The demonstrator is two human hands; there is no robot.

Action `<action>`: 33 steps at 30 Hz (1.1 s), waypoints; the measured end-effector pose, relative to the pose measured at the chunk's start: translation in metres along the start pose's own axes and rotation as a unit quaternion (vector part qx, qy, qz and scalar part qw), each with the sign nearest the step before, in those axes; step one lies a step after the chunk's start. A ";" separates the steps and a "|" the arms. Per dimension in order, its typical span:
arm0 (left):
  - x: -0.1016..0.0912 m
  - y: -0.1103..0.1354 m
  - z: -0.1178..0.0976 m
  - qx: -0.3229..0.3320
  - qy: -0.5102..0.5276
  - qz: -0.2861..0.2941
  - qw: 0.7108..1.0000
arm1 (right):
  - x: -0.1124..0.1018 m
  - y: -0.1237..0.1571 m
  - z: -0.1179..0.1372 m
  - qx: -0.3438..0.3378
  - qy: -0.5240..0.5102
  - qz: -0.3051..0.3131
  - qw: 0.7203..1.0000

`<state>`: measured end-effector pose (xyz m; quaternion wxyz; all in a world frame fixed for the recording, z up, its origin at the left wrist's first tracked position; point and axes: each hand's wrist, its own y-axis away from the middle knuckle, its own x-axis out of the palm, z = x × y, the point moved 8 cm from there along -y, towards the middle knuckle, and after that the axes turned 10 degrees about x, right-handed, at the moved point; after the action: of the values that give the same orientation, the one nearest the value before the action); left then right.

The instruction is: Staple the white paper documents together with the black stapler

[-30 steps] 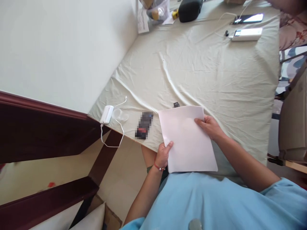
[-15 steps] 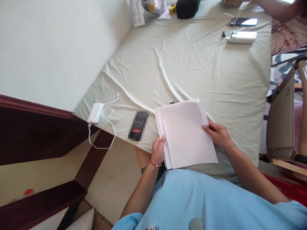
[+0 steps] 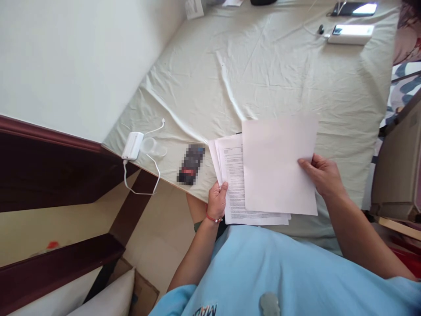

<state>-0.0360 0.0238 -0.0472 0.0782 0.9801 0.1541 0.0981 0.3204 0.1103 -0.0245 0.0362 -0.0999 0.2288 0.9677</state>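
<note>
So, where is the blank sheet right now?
In the head view the blank sheet is right of centre, its right edge held by the right hand, overlapping the printed stack that the left hand grips at the edge of the table.

Two grips showed: the left grip [image 3: 217, 200] and the right grip [image 3: 324, 175]. The right grip pinched one blank sheet [image 3: 279, 164]. The left grip clasped one printed stack [image 3: 234, 188], seemingly three pages by its fanned edges. There were two white power banks: the near power bank [image 3: 132, 145] far left of the left grip, and the far power bank [image 3: 350, 34] well beyond the right grip. One lit phone [image 3: 353, 8] lay beyond that. One dark blurred object [image 3: 190, 164] sat just left of the left grip.
</note>
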 end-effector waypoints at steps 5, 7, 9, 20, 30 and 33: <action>-0.001 -0.001 0.000 0.005 0.006 -0.019 1.000 | 0.039 0.012 -0.003 0.072 -0.046 0.074 0.994; -0.001 -0.001 0.001 0.001 0.009 -0.024 1.000 | 0.053 0.016 -0.005 0.087 -0.036 0.104 0.990; -0.001 -0.001 0.000 0.007 0.017 -0.025 1.000 | 0.060 0.017 -0.006 0.088 -0.026 0.115 0.989; -0.005 -0.004 -0.001 0.079 -0.013 -0.029 0.996 | 0.031 0.009 0.001 -0.012 0.071 0.013 0.997; -0.009 -0.007 0.001 0.041 -0.029 -0.030 0.998 | 0.041 0.016 0.004 0.055 -0.068 0.065 0.994; -0.010 -0.007 0.001 0.018 0.024 -0.036 0.999 | 0.047 0.015 0.003 0.057 -0.058 0.081 0.993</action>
<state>-0.0469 0.0278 -0.0507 0.0607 0.9725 0.1926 0.1164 0.2726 0.0993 -0.0255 -0.0239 -0.0222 0.2882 0.9570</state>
